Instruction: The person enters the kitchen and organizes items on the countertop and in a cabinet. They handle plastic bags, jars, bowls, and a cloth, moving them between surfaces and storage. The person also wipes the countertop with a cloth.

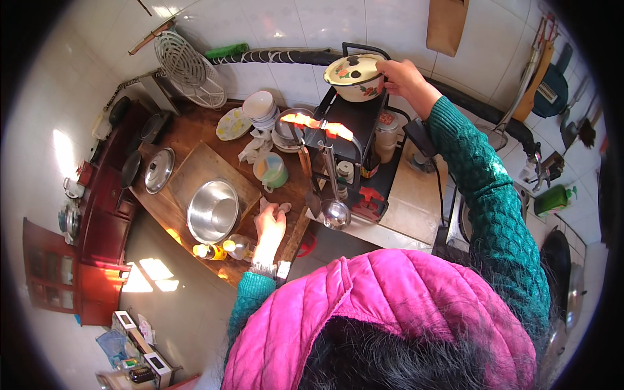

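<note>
My right hand [407, 80] grips the right side of a lidded enamel pot [358, 90] with painted flowers, which sits on top of a black metal shelf rack [353, 117]. Over the wooden table my left hand [270, 226] is closed on a crumpled greyish cloth [282, 207]. Beside that hand lie a wooden cutting board [209, 165] and a large metal basin [213, 212] partly on it. A green plastic cup [271, 171] stands just beyond the hand. Two bottles, one with a yellow cap [209, 251], are near the table's edge.
A metal ladle [336, 214] and other utensils hang from the rack's near side. Stacked bowls [259, 107], a patterned plate [234, 124] and a pot lid [159, 170] are on the table. Jars [386, 136] fill the rack's lower shelf. A faucet [538, 170] and green bottle [553, 200] are at right.
</note>
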Action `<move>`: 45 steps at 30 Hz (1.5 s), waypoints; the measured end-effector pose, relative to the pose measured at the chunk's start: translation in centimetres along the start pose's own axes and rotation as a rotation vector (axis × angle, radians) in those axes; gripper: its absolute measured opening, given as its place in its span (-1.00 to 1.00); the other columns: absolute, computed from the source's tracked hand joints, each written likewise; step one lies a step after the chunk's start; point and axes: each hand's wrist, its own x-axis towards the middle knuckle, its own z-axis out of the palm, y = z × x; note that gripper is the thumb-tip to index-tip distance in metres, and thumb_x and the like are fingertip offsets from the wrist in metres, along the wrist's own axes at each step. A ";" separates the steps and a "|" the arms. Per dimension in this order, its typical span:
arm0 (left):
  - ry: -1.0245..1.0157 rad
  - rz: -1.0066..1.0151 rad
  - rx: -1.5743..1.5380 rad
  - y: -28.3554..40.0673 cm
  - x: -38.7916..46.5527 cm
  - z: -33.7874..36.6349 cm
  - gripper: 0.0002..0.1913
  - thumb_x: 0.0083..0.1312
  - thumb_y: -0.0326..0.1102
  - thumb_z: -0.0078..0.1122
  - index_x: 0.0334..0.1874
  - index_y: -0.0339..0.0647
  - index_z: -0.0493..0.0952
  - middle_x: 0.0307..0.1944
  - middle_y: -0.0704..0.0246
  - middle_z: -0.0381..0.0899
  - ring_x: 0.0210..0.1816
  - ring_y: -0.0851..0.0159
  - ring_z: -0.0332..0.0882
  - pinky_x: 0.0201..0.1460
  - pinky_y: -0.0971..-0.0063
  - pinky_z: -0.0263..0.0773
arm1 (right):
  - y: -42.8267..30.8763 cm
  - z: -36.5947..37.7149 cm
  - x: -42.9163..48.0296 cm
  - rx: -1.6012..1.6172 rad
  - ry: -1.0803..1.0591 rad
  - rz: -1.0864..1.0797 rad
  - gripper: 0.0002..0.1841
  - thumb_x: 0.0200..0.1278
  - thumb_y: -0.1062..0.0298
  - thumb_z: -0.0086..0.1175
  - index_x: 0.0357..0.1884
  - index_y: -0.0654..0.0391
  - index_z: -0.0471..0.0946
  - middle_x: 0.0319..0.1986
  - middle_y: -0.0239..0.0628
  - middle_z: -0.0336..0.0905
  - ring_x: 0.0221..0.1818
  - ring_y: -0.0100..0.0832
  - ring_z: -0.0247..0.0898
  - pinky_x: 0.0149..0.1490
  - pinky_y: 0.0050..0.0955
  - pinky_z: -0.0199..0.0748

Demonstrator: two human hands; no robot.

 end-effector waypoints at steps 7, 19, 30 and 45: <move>-0.128 -0.017 -0.067 -0.3 -1.5 -1.5 -0.76 0.33 -0.38 0.20 -0.05 -0.41 0.62 -0.37 0.26 0.71 -0.36 0.42 0.65 -0.26 0.53 0.53 | -1.2 0.2 -3.4 0.136 -0.175 -0.079 -0.66 0.22 0.26 0.05 -0.16 0.38 0.56 -0.53 -0.13 0.49 -0.48 -0.22 0.47 -0.23 -0.11 0.63; -0.213 -0.145 -0.064 -4.5 -6.6 -4.3 -0.75 0.38 -0.43 0.15 0.03 -0.43 0.59 -0.24 0.20 0.73 -0.29 0.35 0.71 -0.25 0.51 0.60 | 0.6 -2.5 -5.5 -0.086 -0.391 -0.550 -0.58 0.19 0.71 0.11 0.11 0.20 0.41 -0.07 -0.09 0.41 -0.07 -0.26 0.63 0.06 -0.36 0.66; -0.090 -0.092 -0.053 -6.1 -13.1 -7.6 -0.81 0.39 -0.34 0.16 -0.18 -0.36 0.63 -0.47 0.40 0.65 -0.39 0.47 0.61 -0.30 0.52 0.50 | -8.8 -1.0 -11.4 0.220 -0.583 -0.304 -0.60 0.37 0.28 0.05 0.11 0.35 0.33 0.03 0.16 0.51 0.11 0.06 0.51 0.23 -0.02 0.49; 0.296 -0.590 -0.810 -7.7 -23.0 -16.0 -0.69 0.41 -0.29 0.16 0.01 -0.44 0.54 -0.13 0.25 0.69 -0.24 0.28 0.70 -0.28 0.46 0.64 | 14.2 25.3 -30.2 0.317 -1.192 0.422 -0.72 0.24 0.31 0.22 -0.15 0.31 0.54 -0.18 -0.21 0.59 -0.14 -0.24 0.59 0.04 -0.06 0.61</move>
